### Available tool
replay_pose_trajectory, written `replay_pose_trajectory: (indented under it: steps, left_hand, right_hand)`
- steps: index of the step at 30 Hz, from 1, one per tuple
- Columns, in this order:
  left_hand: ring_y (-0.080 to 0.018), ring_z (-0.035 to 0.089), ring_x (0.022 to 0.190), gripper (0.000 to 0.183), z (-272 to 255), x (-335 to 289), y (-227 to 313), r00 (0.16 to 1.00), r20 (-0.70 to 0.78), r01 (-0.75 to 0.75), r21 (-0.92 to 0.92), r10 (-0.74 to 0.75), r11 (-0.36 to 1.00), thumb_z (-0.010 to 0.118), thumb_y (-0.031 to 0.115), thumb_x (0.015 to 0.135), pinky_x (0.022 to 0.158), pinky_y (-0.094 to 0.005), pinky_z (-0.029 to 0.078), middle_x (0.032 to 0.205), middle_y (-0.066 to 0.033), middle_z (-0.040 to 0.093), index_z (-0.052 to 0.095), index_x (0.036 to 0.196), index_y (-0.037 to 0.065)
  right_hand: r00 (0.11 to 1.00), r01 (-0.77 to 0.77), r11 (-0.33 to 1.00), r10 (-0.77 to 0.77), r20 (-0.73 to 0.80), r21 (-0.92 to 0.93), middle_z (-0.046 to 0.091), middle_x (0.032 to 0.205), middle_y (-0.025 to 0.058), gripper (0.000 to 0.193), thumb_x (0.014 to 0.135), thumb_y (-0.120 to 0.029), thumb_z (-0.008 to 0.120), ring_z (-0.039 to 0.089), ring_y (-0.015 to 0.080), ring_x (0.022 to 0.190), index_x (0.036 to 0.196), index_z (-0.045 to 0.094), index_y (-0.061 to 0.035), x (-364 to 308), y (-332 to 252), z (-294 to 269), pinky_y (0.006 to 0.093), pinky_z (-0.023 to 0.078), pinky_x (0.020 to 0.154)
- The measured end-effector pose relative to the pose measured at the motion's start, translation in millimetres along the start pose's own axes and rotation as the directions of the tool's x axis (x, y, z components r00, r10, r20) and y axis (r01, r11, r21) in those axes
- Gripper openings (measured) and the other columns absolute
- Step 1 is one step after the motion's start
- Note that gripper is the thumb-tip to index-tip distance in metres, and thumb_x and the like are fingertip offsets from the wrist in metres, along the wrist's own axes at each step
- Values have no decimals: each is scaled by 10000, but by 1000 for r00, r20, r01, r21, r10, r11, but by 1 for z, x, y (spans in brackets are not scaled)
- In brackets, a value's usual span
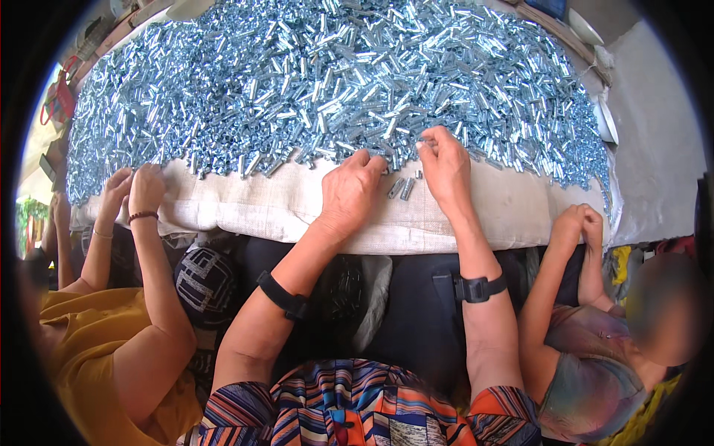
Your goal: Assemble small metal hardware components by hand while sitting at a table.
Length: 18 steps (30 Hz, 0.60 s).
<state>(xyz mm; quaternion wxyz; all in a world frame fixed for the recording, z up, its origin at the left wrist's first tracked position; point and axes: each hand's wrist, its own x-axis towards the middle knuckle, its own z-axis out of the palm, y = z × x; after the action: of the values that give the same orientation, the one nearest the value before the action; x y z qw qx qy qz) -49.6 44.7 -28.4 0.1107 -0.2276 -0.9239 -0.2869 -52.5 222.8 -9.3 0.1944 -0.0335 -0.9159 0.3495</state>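
A broad heap of small shiny metal tubes (320,82) spreads across a cloth-covered table (282,212). At the heap's near edge my left hand (349,192) is closed, knuckles up, its fingertips bent toward the pieces; whatever it grips is hidden. My right hand (446,167), a little farther forward, pinches what looks like a small metal tube (427,142) between thumb and fingers. Between my hands a few loose metal tubes (407,189) lie on the pale cloth, apart from the heap.
On the left, a co-worker in a mustard top has both hands (137,189) at the heap's edge. Another co-worker's hands (580,221) are together at the table's right edge. Dark bands circle both my forearms. A pale dish (606,123) stands by the right rim.
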Motion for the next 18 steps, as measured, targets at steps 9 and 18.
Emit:
replay_pose_trajectory:
  steps: [9, 18]
  left_hand:
    - [-273, 627, 736, 114, -18, -9, 0, 998, -39, 38, -152, -44, 988, 657, 93, 786, 640, -370, 502, 837, -100, 595, 619, 887, 57]
    - [-88, 570, 724, 76, -39, -27, -12, 941, 285, 335, -864, -183, 377, 604, 15, 847, 686, -234, 466, 811, -10, 583, 569, 915, 25]
  right_hand:
    - [992, 81, 956, -51, 113, -281, 631, 988, 160, 222, 814, -117, 652, 611, 348, 909, 1002, 588, -16, 21, 2, 1, 439, 462, 780]
    - [975, -214, 812, 208, 74, 544, 612, 738, 44, 101, 907, -127, 584, 583, 105, 613, 890, 578, -28, -15, 0, -9, 260, 448, 562]
